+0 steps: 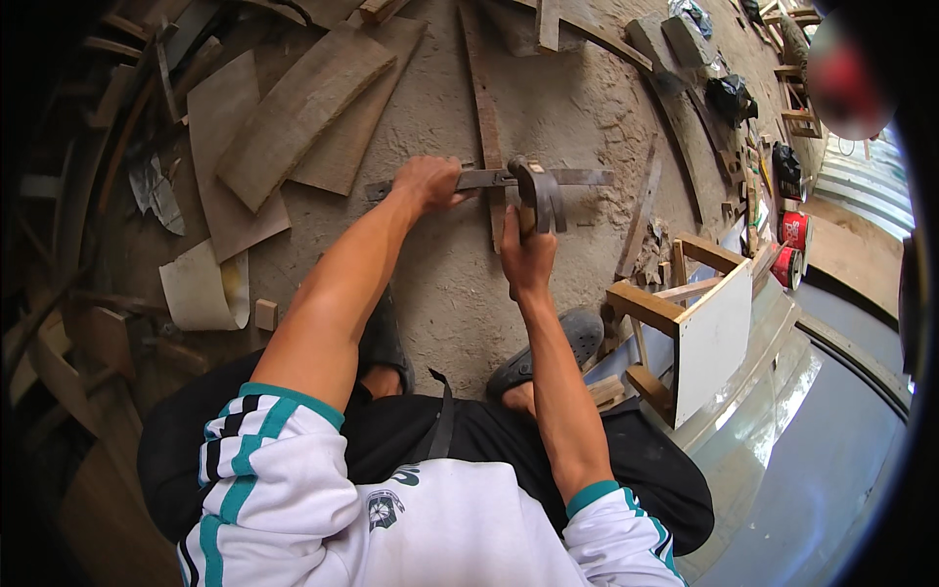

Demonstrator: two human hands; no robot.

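Dusty concrete floor [577, 108], wood offcuts about. Left hand [427, 183] grip pressed around flat metal strip [484, 180] at 12 o'clock — right hand [526, 256] grip wrapped on hammer [535, 196], head touching strip.

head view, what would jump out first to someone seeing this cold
At centre, the right hand grips a hammer whose head sits over a long flat metal strip, which the left hand presses to the rough ground. Curved wooden boards lie scattered upper left. At right stands a small wooden stool frame with a white panel.
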